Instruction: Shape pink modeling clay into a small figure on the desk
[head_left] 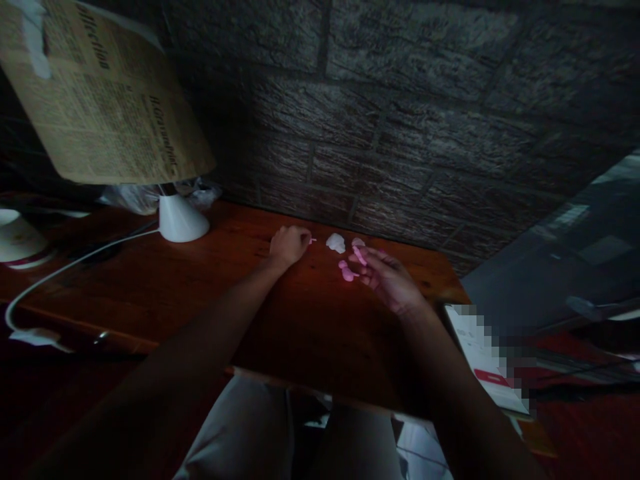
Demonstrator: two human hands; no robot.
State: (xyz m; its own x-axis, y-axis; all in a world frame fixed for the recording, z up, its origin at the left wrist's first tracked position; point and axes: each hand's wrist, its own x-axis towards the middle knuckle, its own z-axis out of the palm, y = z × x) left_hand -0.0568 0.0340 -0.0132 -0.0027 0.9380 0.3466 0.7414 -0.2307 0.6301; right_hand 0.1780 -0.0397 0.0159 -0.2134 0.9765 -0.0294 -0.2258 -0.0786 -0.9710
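Observation:
My right hand pinches a slim pink clay-like piece between thumb and fingers, slightly above the wooden table. Just below its fingertips lies a pink clay-like figure with a small round part on a larger one and a thin bit sticking out to the right. My left hand is closed near the wall side, and a small pink piece pokes out at its fingertips; the rest of it is hidden. Between the hands sits a white lump. A pale pink lump is partly covered behind the right hand.
On the left of the wooden table stands a lamp with a newspaper-print shade and white base. Its cord runs to the front edge. A white cup is far left, a flat printed item right. A brick-patterned wall rises behind.

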